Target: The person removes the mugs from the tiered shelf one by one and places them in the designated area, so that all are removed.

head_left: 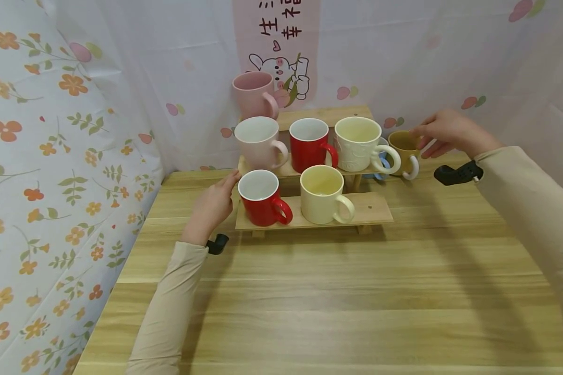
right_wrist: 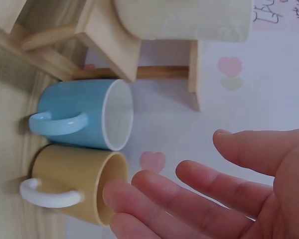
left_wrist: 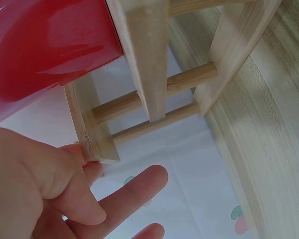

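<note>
My left hand (head_left: 212, 207) is at the left end of the wooden tiered rack (head_left: 372, 205); a fingertip touches the end of a shelf, while other fingers (left_wrist: 139, 185) extend loosely. Beside it, a red mug (head_left: 261, 208) with a white inside stands on the lowest shelf. At the right, my right hand (head_left: 450, 133) has its fingers spread near the rim of a mustard mug (right_wrist: 65, 167) with a white handle. That mug stands upright on the table, next to a light blue mug (right_wrist: 77, 102). In the head view the blue one is mostly hidden behind the rack's mugs.
A yellow mug (head_left: 320, 205) shares the lowest shelf. The middle shelf bears a pale pink mug (head_left: 255, 151), another red mug (head_left: 306, 151) and a cream embossed mug (head_left: 356, 153). A pink mug (head_left: 253, 101) sits on top. Patterned cloth (head_left: 169, 67) hangs behind the wooden table (head_left: 319, 302).
</note>
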A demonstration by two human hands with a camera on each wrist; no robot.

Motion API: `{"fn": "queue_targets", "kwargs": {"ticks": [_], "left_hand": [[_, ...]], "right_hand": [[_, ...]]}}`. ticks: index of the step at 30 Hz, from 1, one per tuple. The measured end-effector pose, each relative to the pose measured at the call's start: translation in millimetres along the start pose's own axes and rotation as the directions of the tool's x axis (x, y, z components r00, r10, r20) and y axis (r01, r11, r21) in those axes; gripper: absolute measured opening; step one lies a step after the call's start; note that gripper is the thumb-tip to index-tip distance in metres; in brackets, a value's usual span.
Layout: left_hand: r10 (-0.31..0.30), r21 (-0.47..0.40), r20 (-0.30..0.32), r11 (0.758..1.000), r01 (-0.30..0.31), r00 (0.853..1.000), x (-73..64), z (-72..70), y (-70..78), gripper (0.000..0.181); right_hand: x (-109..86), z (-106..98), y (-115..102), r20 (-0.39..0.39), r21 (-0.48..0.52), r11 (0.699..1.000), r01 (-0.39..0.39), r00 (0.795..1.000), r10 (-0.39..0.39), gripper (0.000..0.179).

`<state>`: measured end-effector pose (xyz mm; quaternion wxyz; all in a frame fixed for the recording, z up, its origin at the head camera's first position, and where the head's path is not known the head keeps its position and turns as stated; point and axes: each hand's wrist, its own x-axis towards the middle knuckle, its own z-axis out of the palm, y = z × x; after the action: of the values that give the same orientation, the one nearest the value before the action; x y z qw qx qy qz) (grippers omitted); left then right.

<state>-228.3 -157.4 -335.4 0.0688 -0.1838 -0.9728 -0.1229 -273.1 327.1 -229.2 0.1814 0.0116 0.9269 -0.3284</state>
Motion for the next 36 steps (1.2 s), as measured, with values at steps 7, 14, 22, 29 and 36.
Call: {"fn": "queue_targets", "kwargs": {"ticks": [7,14,22,29,36], "left_hand": [[0.007,-0.005,0.006,1.0,-0.007,1.0,-1.0,-0.5,0.6,0.058],[0.014,-0.011,0.001,1.0,-0.014,1.0,-1.1,1.1,-0.3,0.057],[0.03,-0.016,-0.012,0.999,-0.03,0.999,-0.4,1.1,0.0,0.056],[0.045,-0.019,-0.04,0.999,-0.046,0.998,-0.1,1.7,-2.3,0.054],[0.034,-0.014,-0.03,0.999,-0.035,0.999,-1.0,1.4,-1.1,0.055]], "right_hand": [[-1.7,-4.9,-16.1,0.003,0.024,1.0,0.0,1.0,0.0,0.065],[-2.7,-8.2,-34.5,-0.046,0.003,1.0,0.015,0.999,-0.015,0.065],[-7.1,-9.1,-54.0,-0.099,-0.034,0.999,0.037,0.994,-0.04,0.065],[-6.2,-4.8,-73.5,-0.107,-0.055,0.997,0.055,0.992,-0.061,0.061],[-2.4,-0.1,-88.8,-0.094,-0.04,0.998,0.054,0.994,-0.058,0.06]]}}
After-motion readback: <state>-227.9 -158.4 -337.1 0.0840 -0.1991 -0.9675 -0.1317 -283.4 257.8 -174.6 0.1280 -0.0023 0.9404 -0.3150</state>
